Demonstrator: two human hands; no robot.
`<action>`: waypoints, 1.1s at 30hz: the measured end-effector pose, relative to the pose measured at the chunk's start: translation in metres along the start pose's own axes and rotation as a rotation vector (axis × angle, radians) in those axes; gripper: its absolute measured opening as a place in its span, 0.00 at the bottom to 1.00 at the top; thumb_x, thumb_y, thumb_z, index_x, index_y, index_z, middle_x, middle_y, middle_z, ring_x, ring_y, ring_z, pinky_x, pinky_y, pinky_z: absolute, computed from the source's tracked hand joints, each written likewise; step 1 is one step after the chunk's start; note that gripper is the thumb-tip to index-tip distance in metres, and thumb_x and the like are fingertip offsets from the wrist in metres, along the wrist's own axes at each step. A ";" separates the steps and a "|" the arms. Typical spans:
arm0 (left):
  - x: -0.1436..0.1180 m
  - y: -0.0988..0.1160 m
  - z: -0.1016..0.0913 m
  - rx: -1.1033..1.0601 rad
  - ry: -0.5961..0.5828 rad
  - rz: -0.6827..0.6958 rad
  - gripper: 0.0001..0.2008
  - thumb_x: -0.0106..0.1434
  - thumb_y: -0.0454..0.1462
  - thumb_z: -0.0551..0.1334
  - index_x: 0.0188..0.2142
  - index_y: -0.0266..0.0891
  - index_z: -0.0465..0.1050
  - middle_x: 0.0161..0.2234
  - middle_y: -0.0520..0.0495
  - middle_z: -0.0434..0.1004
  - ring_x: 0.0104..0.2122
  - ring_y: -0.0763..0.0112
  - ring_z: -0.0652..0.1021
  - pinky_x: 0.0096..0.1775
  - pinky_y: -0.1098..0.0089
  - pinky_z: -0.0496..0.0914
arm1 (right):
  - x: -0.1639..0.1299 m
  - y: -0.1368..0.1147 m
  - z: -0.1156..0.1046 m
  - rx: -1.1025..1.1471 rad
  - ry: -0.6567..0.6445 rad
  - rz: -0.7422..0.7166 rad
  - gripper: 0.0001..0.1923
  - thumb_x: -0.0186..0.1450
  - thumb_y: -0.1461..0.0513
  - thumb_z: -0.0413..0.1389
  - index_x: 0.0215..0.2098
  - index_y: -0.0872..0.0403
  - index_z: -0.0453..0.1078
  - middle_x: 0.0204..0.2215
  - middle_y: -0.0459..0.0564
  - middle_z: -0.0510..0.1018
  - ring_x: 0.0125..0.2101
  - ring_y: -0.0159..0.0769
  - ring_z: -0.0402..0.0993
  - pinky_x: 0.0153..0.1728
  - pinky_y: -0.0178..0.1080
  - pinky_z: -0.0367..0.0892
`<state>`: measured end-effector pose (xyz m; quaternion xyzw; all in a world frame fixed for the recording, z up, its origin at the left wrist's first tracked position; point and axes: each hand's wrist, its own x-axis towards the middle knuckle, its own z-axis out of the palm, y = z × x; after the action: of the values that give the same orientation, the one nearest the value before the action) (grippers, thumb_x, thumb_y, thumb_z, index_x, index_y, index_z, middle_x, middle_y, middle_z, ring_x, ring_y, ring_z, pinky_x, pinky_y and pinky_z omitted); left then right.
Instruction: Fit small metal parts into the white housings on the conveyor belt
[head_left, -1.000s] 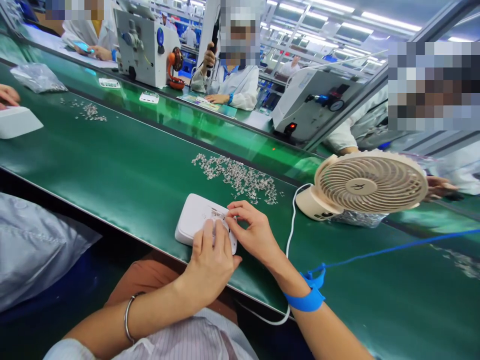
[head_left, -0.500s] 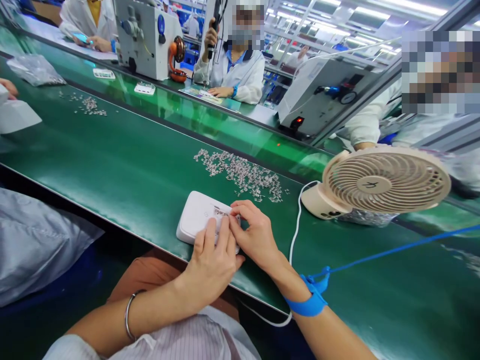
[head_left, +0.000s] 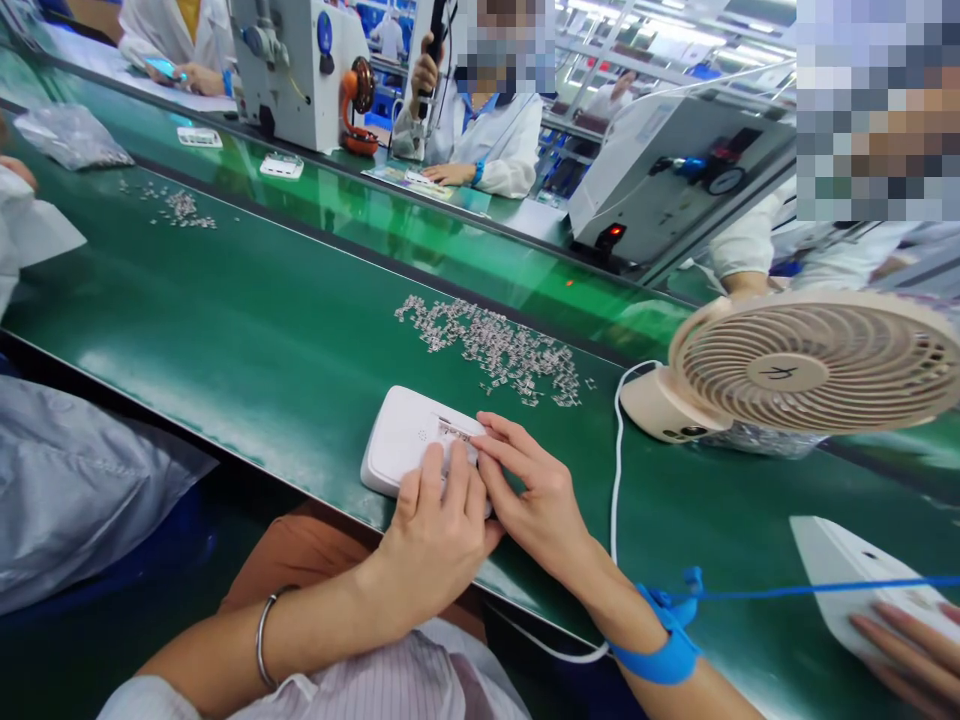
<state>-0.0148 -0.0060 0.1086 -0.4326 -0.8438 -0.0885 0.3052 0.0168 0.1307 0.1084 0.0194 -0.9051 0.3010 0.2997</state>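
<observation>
A white flat plastic housing (head_left: 405, 440) lies on the green belt (head_left: 247, 330) near its front edge. My left hand (head_left: 439, 535) rests on its near right part, fingers pressing down on it. My right hand (head_left: 536, 495) touches the same spot from the right, fingertips at a small opening with metal parts. A blue wrist strap (head_left: 664, 650) sits on my right wrist, its blue cord running off to the right. A pile of small silvery parts (head_left: 499, 350) lies just beyond the housing.
A beige desk fan (head_left: 802, 375) with a white cable stands right of the pile. Another white housing (head_left: 862, 575) at the lower right is under another person's fingers (head_left: 911, 655). Across the belt people in white coats work at grey machines (head_left: 300, 70). More silvery parts (head_left: 176, 208) lie far left.
The view has shifted right and a second white housing with another person's fingers on it has come in at the lower right. My right hand's fingers have flattened onto the housing.
</observation>
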 end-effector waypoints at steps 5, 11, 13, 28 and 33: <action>0.000 0.000 0.001 -0.009 0.018 0.006 0.19 0.62 0.45 0.54 0.46 0.37 0.73 0.48 0.46 0.73 0.46 0.61 0.71 0.46 0.65 0.56 | -0.001 0.001 -0.005 -0.077 -0.093 -0.009 0.12 0.67 0.65 0.46 0.42 0.56 0.71 0.49 0.58 0.67 0.47 0.43 0.68 0.44 0.46 0.70; 0.000 -0.001 0.002 -0.043 0.006 0.012 0.19 0.61 0.43 0.54 0.46 0.35 0.73 0.49 0.45 0.73 0.47 0.59 0.71 0.46 0.64 0.55 | 0.005 0.002 -0.008 -0.104 -0.154 -0.025 0.12 0.67 0.65 0.45 0.39 0.55 0.70 0.46 0.56 0.68 0.42 0.41 0.69 0.41 0.44 0.70; 0.000 -0.001 0.002 -0.050 0.006 0.007 0.19 0.62 0.43 0.54 0.47 0.35 0.73 0.48 0.45 0.73 0.46 0.59 0.70 0.45 0.64 0.56 | 0.007 0.003 -0.005 -0.037 -0.077 0.019 0.09 0.66 0.65 0.46 0.36 0.55 0.68 0.42 0.55 0.69 0.41 0.39 0.69 0.41 0.42 0.69; 0.020 -0.063 0.019 -0.002 -0.103 -0.349 0.22 0.62 0.39 0.54 0.55 0.33 0.64 0.60 0.34 0.56 0.56 0.36 0.58 0.48 0.46 0.54 | 0.010 0.007 0.005 -0.017 0.148 0.127 0.06 0.64 0.64 0.49 0.39 0.55 0.65 0.39 0.53 0.70 0.40 0.39 0.68 0.40 0.41 0.65; 0.023 -0.089 0.027 0.014 -0.103 -0.477 0.26 0.62 0.42 0.54 0.57 0.33 0.60 0.63 0.32 0.46 0.57 0.30 0.51 0.49 0.40 0.52 | 0.009 0.001 0.007 -0.079 0.113 0.035 0.06 0.65 0.64 0.48 0.38 0.56 0.65 0.40 0.55 0.70 0.39 0.39 0.69 0.39 0.41 0.65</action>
<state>-0.1065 -0.0329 0.1105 -0.2227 -0.9371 -0.1298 0.2353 0.0056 0.1292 0.1086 -0.0253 -0.8982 0.2706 0.3456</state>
